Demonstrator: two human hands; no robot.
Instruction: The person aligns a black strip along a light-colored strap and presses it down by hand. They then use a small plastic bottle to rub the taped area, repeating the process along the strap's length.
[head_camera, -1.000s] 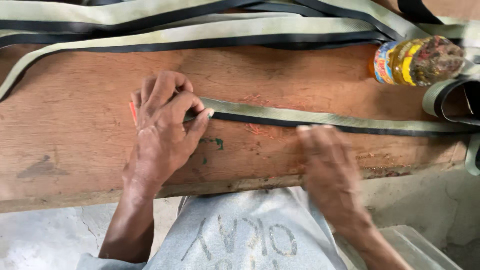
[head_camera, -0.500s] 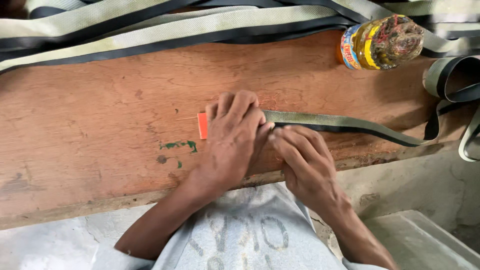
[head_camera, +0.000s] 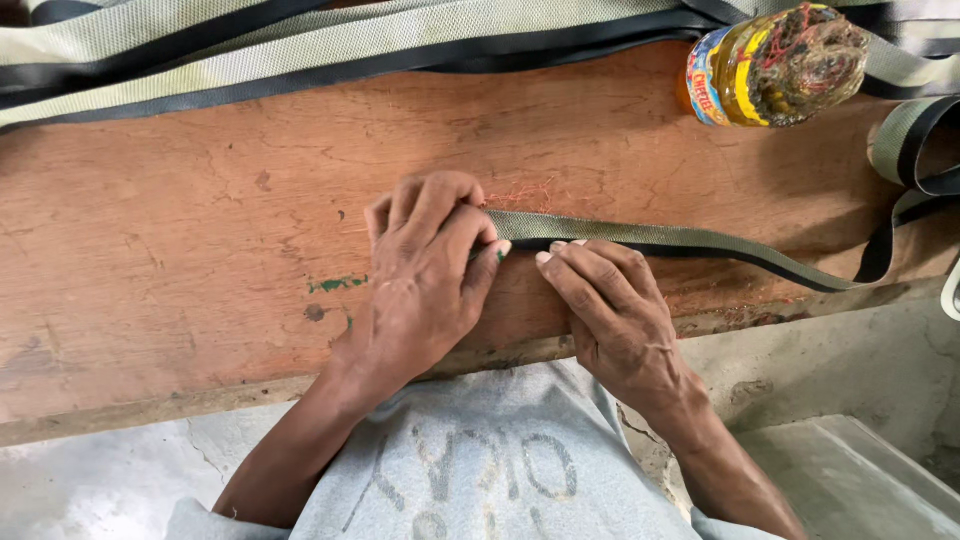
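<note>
Pressing the near end of an olive strap (head_camera: 640, 240) flat on the wooden worktop (head_camera: 200, 250), left hand (head_camera: 425, 275) grasping its tip, right hand (head_camera: 610, 315) open upon it, the remaining length lying unhandled to the right

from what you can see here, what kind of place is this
Probably a small hand workshop: a worn wooden bench, long olive-and-black straps piled along its back, and a bare concrete floor. Both hands press one strap flat.

Strap (head_camera: 690, 243): woven cloth, matt olive, black edging. Surface (head_camera: 180, 260): bare wood, rough, scuffed, green paint flecks. Bottle (head_camera: 775, 65), at 1 o'clock: clear glossy plastic. Shirt (head_camera: 480, 470): soft grey cloth. Floor (head_camera: 100, 480): rough concrete.
</note>
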